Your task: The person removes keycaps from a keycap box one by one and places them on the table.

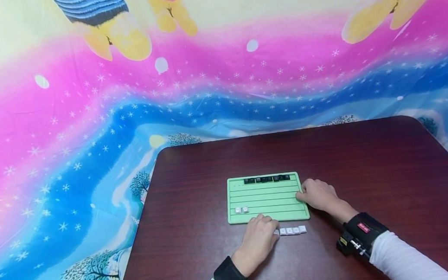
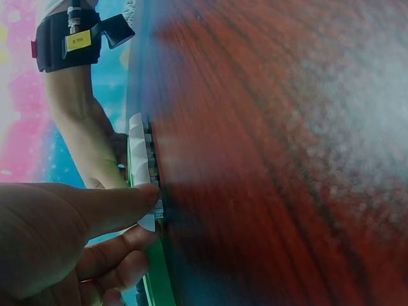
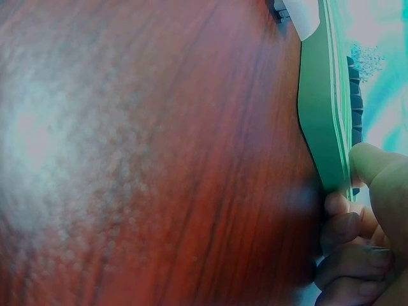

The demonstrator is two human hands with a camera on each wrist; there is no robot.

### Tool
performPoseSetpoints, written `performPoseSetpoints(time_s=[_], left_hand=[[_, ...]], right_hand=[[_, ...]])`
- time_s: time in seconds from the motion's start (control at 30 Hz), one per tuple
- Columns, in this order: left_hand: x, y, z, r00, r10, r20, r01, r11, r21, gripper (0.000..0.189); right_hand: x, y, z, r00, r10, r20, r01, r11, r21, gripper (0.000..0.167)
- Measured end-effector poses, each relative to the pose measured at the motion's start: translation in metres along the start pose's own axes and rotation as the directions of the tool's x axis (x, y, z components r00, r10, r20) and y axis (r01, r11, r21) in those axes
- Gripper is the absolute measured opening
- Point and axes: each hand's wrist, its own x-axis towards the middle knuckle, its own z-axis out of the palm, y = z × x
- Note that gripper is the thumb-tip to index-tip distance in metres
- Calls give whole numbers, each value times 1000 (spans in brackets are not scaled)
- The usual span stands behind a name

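Note:
A light green ridged board [image 1: 268, 215] lies on the table, carrying a row of black keycaps [image 1: 266, 179] along its far edge and two white keycaps [image 1: 242, 210] near its front left. In front of the board stands a short row of white keycaps [image 1: 292, 230]. My left hand [image 1: 256, 237] is at that row's left end; in the left wrist view its thumb and a finger pinch a white keycap [image 2: 148, 221]. With thumb above and fingers below, my right hand [image 1: 319, 194] grips the right edge of the board, also visible in the right wrist view [image 3: 322, 108].
The dark reddish-brown table [image 1: 195, 176] has rounded far corners. Behind it and to its left hangs a colourful printed cloth [image 1: 220, 84]. Each wrist wears a black strap; a small camera [image 1: 350, 244] sits on the right one.

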Motion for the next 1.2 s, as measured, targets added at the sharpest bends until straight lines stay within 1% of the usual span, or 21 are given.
performPoseSetpoints(time_s=[0.23,0.67,0.9,1.2], left_hand=[[1,1,0,1000,-12,16,12,1000,10,20],[0,0,-1,1000,2,3,-2,1000,16,23],[-1,0,-2,1000,10,-16,-10,1000,5,24],[-1,-2,-5,999,3,-46,-5,1000,-23,22]], right_hand=[[-1,-2,0,1000,11,-8,-11,1000,-5,46],[-1,-2,0,1000,4,-13,-4,1000,-5,46],[-1,-1,-1,1000,13,-6,-13,1000,-1,47],[1,1,1,1000,13,-4,-13,1000,-7,47]])
